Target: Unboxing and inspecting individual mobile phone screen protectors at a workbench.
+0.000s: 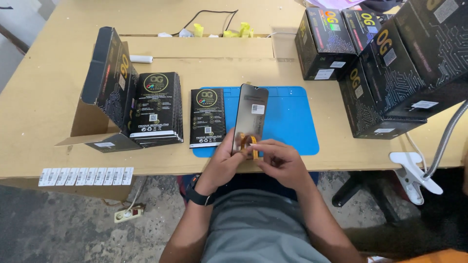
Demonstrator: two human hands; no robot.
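Our left hand (225, 160) grips the lower edge of a dark glossy rectangular phone screen panel (250, 117), tilted up over the blue rubber work mat (292, 122). Our right hand (282, 163) pinches its orange flex ribbon (249, 143). Just left lies a flat black printed box (207, 117).

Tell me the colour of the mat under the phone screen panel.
Blue mat, clearest in the head view.
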